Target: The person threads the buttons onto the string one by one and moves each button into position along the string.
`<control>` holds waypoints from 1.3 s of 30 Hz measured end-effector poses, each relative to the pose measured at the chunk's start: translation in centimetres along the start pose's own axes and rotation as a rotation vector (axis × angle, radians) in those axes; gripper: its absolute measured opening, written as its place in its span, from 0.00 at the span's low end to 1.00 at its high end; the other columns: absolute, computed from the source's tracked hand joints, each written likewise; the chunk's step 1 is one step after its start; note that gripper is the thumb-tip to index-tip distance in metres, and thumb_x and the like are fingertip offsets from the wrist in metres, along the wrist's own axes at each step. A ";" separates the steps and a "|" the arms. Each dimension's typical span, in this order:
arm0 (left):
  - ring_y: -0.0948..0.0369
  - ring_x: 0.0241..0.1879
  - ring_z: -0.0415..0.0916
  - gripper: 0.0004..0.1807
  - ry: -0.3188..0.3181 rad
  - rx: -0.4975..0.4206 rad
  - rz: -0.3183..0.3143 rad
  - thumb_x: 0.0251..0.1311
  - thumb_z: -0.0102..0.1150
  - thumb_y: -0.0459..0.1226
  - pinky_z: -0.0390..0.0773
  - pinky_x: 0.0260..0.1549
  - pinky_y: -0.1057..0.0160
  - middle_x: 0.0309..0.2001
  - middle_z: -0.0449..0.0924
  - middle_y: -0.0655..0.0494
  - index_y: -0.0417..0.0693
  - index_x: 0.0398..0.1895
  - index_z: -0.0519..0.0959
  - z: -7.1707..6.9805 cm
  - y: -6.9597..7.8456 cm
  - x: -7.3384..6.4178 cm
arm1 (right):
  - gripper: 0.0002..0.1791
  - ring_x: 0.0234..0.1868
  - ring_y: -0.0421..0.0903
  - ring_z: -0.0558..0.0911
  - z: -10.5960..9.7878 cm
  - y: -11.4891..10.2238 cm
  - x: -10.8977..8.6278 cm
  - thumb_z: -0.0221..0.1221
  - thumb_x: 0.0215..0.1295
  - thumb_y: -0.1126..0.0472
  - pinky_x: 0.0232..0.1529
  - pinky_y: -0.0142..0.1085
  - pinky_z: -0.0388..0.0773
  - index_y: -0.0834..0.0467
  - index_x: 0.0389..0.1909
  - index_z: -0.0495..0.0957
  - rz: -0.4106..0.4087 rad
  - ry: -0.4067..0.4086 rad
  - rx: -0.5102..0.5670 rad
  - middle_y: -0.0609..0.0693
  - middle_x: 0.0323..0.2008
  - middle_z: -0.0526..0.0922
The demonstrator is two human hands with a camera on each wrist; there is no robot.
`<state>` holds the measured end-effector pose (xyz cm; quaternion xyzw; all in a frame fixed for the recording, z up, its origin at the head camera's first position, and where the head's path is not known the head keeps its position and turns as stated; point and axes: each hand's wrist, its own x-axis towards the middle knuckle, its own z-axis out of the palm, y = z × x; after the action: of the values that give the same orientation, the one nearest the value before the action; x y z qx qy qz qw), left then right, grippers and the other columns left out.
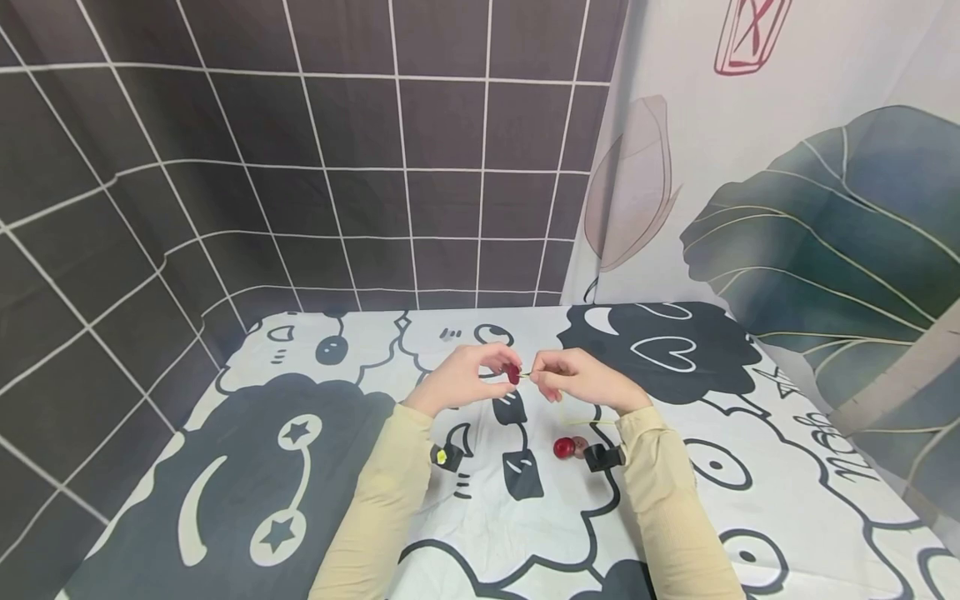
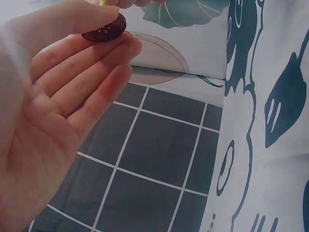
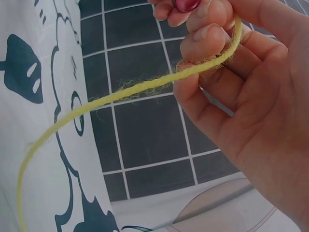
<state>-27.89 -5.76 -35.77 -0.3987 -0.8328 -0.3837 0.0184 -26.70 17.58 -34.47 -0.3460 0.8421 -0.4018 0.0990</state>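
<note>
My left hand (image 1: 465, 379) pinches a dark red button (image 2: 105, 32) by its edge between thumb and fingertips; several small holes show in its face. Facing it, my right hand (image 1: 583, 377) pinches a yellow yarn (image 3: 140, 88) close to the button. The yarn's loose length runs back over the right fingers and hangs down, fuzzy along its middle. At the button the yarn's end is partly covered by fingers, so whether it passes through a hole I cannot tell. Both hands are raised above the cloth-covered table.
A shiny red button (image 1: 564, 448) and a brownish-pink button (image 1: 581, 447) lie together on the patterned cloth (image 1: 540, 533), near the right wrist's black camera (image 1: 602, 457). Dark grid-lined curtain (image 1: 345, 200) stands behind, with a leaf-print curtain (image 1: 840, 233) on the right.
</note>
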 end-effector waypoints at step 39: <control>0.61 0.42 0.82 0.11 0.027 0.009 0.073 0.54 0.67 0.34 0.78 0.49 0.63 0.38 0.84 0.55 0.48 0.38 0.75 0.3 0.7 0.2 | 0.07 0.22 0.38 0.73 0.5 0.0 0.5 0.51 0.70 0.63 0.27 0.30 0.69 0.57 0.34 0.77 0.000 -0.030 -0.013 0.48 0.18 0.73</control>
<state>-27.50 -5.15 -35.52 -0.4234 -0.8191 -0.3845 0.0454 -26.85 16.97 -34.77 -0.3527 0.8430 -0.3911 0.1095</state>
